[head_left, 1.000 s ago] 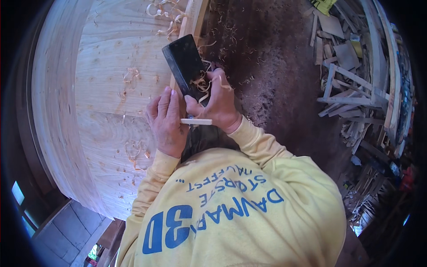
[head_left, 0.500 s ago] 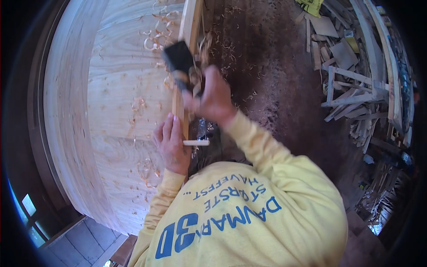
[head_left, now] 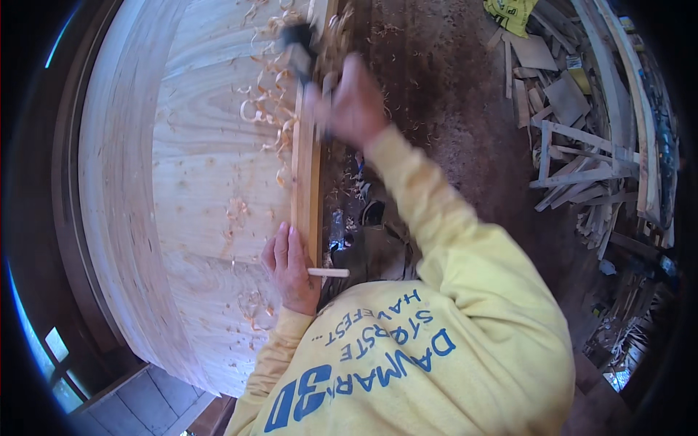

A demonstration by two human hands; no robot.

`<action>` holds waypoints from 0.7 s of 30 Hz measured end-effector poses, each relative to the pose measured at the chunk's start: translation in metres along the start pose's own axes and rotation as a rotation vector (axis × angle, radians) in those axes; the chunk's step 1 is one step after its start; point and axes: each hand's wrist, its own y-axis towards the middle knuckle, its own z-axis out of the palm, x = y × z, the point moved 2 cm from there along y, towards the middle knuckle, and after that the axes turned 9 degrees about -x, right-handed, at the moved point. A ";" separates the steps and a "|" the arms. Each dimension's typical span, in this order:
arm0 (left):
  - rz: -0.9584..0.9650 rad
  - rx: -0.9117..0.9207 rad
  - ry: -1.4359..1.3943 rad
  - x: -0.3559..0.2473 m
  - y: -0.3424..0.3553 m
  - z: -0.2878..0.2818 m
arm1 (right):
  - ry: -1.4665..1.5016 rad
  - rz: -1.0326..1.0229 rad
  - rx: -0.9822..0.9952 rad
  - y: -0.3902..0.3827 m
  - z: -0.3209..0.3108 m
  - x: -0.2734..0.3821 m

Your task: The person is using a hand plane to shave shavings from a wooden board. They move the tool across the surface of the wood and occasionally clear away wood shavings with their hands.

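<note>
Steadily | gripping plane (head_left: pixel 299 49) in right hand (head_left: pixel 354 105), over strip (head_left: pixel 307 182) at table's (head_left: pixel 196 163) right edge | resting left hand (head_left: pixel 292 270) on strip, can't tell if clenched | keep plane flat, press evenly

Free room above rail (head_left: pixel 306 185) between left hand (head_left: pixel 294 270) and right hand (head_left: pixel 355 105), shavings (head_left: pixel 279 115) leftward, stick (head_left: pixel 331 273) jutting right
</note>
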 end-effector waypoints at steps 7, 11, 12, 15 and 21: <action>0.038 0.034 0.042 -0.001 -0.003 0.000 | -0.020 -0.021 -0.043 -0.043 -0.021 0.018; 0.058 0.045 0.014 -0.002 0.004 0.006 | -0.175 0.195 -0.046 0.131 0.008 -0.029; 0.055 0.049 0.015 -0.002 0.005 0.005 | -0.130 0.184 -0.044 0.147 0.012 -0.033; 0.042 0.041 0.026 0.000 0.000 0.003 | 0.061 0.242 0.003 0.116 0.015 -0.022; 0.040 0.044 0.035 0.000 -0.001 -0.001 | 0.075 -0.075 0.077 -0.087 -0.047 0.041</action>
